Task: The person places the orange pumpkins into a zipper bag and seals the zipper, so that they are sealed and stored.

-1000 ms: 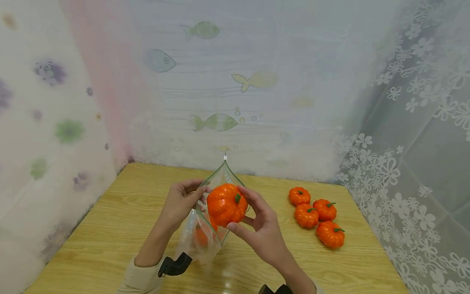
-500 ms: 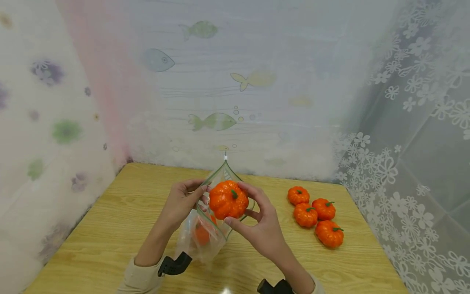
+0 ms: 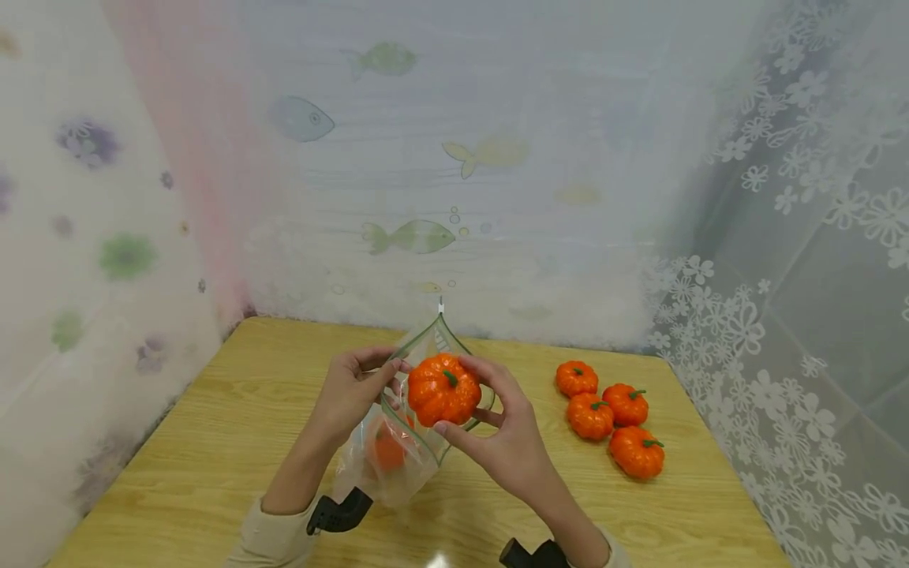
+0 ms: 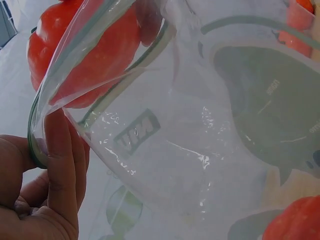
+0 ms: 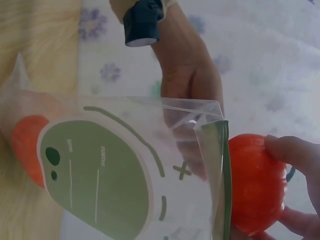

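Note:
In the head view, my left hand (image 3: 348, 398) pinches the green-edged rim of a clear zip bag (image 3: 355, 469), whose mouth stands open. With fingers and thumb, my right hand (image 3: 507, 434) grips a small orange pumpkin (image 3: 442, 390) with a green stem, right at that mouth. Through the plastic lower in the bag shows another orange pumpkin (image 3: 389, 448). The left wrist view has the thumb and fingers (image 4: 62, 165) on the rim, below the gripped pumpkin (image 4: 100, 60). In the right wrist view, the pumpkin (image 5: 255, 185) is against the bag's green edge (image 5: 226, 175).
Several more orange pumpkins (image 3: 591, 416) lie grouped on the wooden table (image 3: 234, 426) to the right. Behind the table hangs a pale curtain (image 3: 568, 260) printed with fish. Flowered sheets (image 3: 128, 315) stand at the sides.
The gripped pumpkin has tipped slightly, its stem shifting left and up, and looks a little smaller at the bag's mouth. The left hand keeps its hold on the rim.

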`<state>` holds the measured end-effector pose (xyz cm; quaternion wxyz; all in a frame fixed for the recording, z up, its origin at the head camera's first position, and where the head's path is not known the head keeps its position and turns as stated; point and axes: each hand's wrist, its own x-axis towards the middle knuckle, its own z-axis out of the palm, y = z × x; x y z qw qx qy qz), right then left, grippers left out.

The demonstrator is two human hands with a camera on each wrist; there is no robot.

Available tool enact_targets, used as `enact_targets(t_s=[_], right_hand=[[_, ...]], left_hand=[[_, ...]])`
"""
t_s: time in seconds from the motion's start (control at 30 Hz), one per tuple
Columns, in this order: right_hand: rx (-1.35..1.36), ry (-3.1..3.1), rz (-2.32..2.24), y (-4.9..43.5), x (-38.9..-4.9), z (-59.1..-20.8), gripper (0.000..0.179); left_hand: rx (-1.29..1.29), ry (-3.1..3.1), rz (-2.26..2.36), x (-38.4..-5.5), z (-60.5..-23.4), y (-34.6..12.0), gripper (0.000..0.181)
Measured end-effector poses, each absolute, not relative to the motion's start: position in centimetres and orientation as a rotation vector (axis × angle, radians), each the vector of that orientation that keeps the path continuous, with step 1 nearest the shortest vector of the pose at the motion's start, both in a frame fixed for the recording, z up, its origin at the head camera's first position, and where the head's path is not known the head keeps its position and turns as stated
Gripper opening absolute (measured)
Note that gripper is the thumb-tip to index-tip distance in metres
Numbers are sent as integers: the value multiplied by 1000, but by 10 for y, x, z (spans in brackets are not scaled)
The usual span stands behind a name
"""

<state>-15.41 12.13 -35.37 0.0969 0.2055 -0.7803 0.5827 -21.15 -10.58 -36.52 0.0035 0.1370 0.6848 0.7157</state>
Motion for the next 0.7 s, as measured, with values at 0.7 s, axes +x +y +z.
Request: enact_targets(t_s=[0.7], right_hand=[[577,-2422,1693,118,-161,-357,73]], left_hand=[[411,2163,2244,-212,-365,-104,32]])
